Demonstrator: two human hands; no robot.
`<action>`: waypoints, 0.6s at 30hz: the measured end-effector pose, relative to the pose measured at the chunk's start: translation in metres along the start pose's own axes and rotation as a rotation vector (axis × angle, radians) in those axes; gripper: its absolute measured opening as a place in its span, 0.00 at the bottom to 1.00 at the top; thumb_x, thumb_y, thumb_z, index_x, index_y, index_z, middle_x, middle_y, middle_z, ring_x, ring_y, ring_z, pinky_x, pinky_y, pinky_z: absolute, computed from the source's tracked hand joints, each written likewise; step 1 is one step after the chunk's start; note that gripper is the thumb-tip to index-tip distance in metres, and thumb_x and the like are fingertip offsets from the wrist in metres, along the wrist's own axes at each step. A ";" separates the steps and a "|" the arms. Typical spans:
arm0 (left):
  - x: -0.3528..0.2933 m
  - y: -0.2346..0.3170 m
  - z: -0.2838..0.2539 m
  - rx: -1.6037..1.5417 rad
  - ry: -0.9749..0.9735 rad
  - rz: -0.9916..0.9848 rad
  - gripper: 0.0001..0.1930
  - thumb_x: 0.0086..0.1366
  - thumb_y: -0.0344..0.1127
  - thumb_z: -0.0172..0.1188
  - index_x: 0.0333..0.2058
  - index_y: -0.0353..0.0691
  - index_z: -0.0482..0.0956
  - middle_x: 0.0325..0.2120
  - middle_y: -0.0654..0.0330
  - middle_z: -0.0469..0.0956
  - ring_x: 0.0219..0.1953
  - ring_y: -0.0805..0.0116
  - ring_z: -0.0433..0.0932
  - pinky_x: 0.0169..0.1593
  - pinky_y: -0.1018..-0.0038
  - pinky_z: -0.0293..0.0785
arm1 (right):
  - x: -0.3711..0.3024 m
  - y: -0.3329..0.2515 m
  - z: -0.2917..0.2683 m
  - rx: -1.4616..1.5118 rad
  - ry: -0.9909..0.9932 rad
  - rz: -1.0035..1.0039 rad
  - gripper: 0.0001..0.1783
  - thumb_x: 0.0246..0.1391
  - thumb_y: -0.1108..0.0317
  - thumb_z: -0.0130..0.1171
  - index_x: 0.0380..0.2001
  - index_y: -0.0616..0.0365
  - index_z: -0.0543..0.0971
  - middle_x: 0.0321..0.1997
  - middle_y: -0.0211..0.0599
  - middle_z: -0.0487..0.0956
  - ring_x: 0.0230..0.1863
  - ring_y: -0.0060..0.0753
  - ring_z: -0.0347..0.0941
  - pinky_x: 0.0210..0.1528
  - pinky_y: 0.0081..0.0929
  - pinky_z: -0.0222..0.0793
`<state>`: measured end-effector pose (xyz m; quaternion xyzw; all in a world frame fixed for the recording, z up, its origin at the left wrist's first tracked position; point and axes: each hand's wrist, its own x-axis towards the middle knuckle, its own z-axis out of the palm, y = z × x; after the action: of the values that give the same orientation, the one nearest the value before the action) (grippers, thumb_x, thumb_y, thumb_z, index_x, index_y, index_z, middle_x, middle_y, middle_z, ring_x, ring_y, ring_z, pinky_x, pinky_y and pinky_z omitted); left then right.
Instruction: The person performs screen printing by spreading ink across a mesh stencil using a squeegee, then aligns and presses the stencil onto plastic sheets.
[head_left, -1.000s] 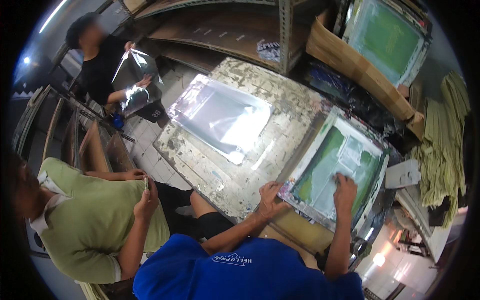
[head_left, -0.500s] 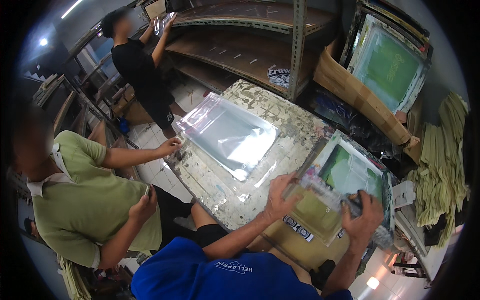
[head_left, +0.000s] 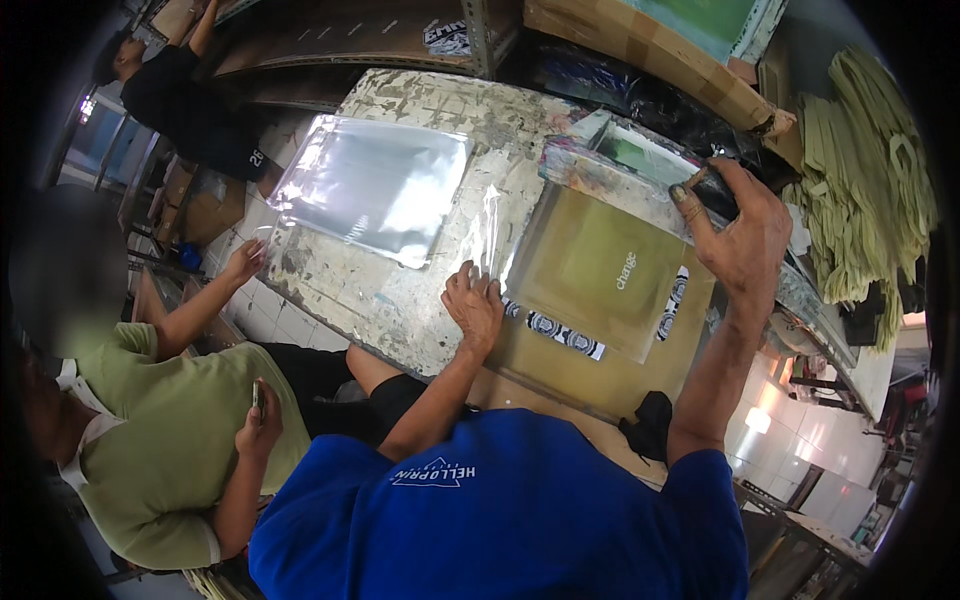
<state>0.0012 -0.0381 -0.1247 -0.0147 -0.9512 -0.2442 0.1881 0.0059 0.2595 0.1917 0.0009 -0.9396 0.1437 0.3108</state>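
Note:
My right hand (head_left: pixel 740 230) is closed on the near edge of a paint-stained screen printing frame (head_left: pixel 625 190), which is tilted up with green mesh behind it. Below the frame, a clear plastic bag (head_left: pixel 590 290) with white print lies on a yellowish board (head_left: pixel 540 365). My left hand (head_left: pixel 473 308) is at the bag's left side, its fingers bent together by a shiny crease of clear plastic; they appear to pinch it. Black-and-white patterned strips (head_left: pixel 565 335) lie along the bag's edges. Farther left, a flat clear plastic bag (head_left: pixel 370 185) rests on the worn table (head_left: pixel 400 310).
A person in a green shirt (head_left: pixel 190 430) sits at left, one hand near the flat bag. Another person in black (head_left: pixel 190 110) stands by the shelf (head_left: pixel 340 50). A cardboard box (head_left: pixel 660 50) stands behind; pale green cloth strips (head_left: pixel 860 180) hang right. A black object (head_left: pixel 650 425) is near my right forearm.
The view has shifted, so the table sits higher and farther left. The frame's near edge stands away from the printed bag, exposing more of it. My left hand has come to the bag's left side.

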 end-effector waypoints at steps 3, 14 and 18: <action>0.007 0.011 0.002 -0.308 0.013 -0.135 0.11 0.58 0.34 0.66 0.38 0.35 0.87 0.49 0.51 0.79 0.47 0.51 0.78 0.54 0.57 0.71 | 0.000 0.001 0.001 -0.006 0.038 -0.040 0.23 0.43 0.55 0.74 0.40 0.57 0.83 0.34 0.46 0.84 0.37 0.52 0.82 0.40 0.42 0.75; 0.059 0.082 -0.032 -0.919 -0.029 -0.334 0.12 0.68 0.30 0.62 0.44 0.25 0.81 0.26 0.53 0.84 0.26 0.71 0.84 0.30 0.75 0.77 | -0.002 0.005 0.004 -0.011 0.055 -0.030 0.23 0.42 0.51 0.75 0.38 0.53 0.84 0.32 0.44 0.84 0.35 0.51 0.81 0.37 0.41 0.75; 0.084 0.093 -0.061 -1.117 -0.012 -0.376 0.12 0.70 0.30 0.60 0.45 0.26 0.80 0.33 0.53 0.85 0.28 0.69 0.85 0.27 0.78 0.76 | -0.002 0.008 0.009 -0.034 0.092 -0.069 0.25 0.42 0.48 0.74 0.38 0.53 0.84 0.31 0.42 0.84 0.34 0.49 0.81 0.37 0.41 0.74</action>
<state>-0.0445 0.0103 -0.0021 0.0559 -0.6656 -0.7374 0.1000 0.0019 0.2650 0.1812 0.0213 -0.9260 0.1167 0.3584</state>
